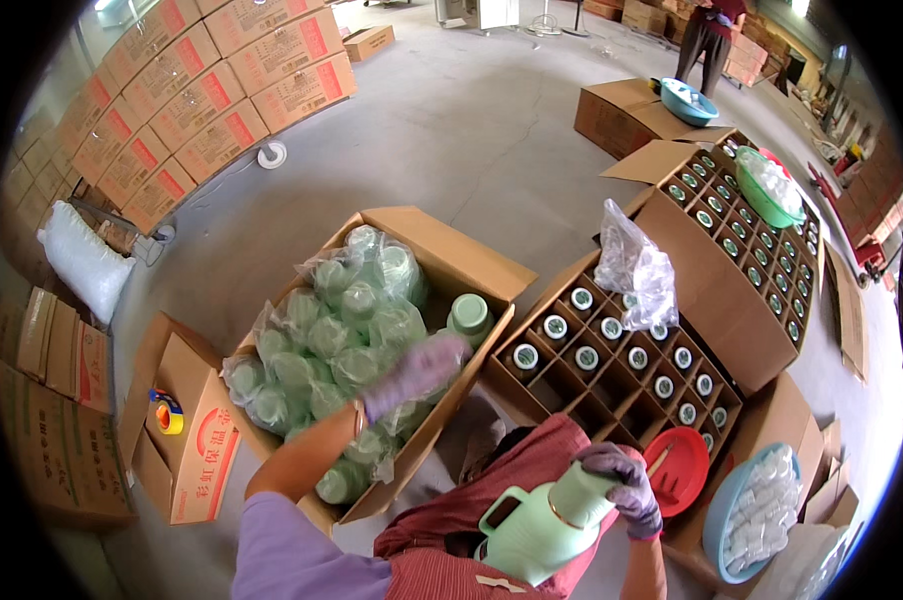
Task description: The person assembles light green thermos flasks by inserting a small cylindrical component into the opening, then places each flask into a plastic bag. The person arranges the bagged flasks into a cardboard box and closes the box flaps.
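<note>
My right hand (627,488), in a grey-purple glove, is closed around the top of a light green thermos jug (552,525). The jug lies tilted over my lap, its handle toward the left. Stretched across an open carton (472,245) is my left hand (417,376), in a purple glove. Motion smears its fingers, so I cannot tell whether they hold anything. Just beyond its fingertips a bare light green item with a round top (470,315) stands in the carton's right corner. Several similar green items in clear plastic bags (337,340) fill the rest.
A divided carton (622,395) holds several white-and-green round tops; crumpled clear plastic (635,268) lies on it. Beside it are a red basin (678,470) and a blue basin (717,540) of small clear pieces. Stacked cartons (207,80) stand far left, a person (707,45) far right.
</note>
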{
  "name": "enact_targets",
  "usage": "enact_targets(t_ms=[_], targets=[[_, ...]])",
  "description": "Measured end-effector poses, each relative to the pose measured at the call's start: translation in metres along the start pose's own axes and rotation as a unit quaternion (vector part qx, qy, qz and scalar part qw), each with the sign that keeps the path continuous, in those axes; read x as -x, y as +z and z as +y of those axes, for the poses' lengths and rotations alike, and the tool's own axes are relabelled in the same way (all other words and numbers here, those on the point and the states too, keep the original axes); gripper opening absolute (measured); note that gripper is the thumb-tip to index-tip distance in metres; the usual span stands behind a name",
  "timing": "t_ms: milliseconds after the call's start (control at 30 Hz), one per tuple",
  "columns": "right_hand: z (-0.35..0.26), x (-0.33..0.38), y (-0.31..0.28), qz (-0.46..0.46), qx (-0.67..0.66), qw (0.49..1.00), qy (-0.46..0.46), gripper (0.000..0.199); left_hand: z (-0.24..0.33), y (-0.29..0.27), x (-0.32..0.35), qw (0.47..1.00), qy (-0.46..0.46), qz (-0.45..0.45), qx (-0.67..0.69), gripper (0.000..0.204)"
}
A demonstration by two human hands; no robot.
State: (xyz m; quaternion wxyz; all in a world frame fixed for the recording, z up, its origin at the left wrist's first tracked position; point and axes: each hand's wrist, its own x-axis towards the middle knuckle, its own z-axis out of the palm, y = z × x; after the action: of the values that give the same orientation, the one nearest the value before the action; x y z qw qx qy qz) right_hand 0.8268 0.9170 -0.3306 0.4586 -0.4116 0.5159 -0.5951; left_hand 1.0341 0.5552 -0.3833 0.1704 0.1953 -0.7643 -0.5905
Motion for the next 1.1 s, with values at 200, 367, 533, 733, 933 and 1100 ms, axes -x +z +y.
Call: enact_targets(t_ms=[200,367,533,733,933,1100], targets=[[0.009,-0.019,-0.014,0.188,-0.161,0.969,-0.024,0.055,-0.155,-0.131,-0.113,0.723,-0.388,0.095,-0.564,0.039],[0.024,-0.023,-0.046,0.221,-0.192,0.956,0.016,0.051,-0.184,-0.189,-0.112,0.914,-0.258,0.255,-0.182,0.041],[0.021,-0.061,-0.056,0.236,-0.034,0.967,0.090,0.038,-0.016,-0.140,-0.150,0.935,0.049,0.161,0.313,0.035],[0.022,-0.181,-0.024,0.117,0.378,0.912,-0.111,0.087,0.162,-0.127,-0.126,0.855,0.228,-0.074,0.460,0.036],[0.006,-0.244,0.034,0.133,0.501,0.831,-0.200,0.129,0.243,-0.090,-0.136,0.750,0.281,-0.144,0.580,0.040],[0.002,-0.298,0.017,0.167,0.133,0.966,-0.145,0.073,0.273,-0.055,-0.154,0.781,0.291,-0.165,0.527,0.045]])
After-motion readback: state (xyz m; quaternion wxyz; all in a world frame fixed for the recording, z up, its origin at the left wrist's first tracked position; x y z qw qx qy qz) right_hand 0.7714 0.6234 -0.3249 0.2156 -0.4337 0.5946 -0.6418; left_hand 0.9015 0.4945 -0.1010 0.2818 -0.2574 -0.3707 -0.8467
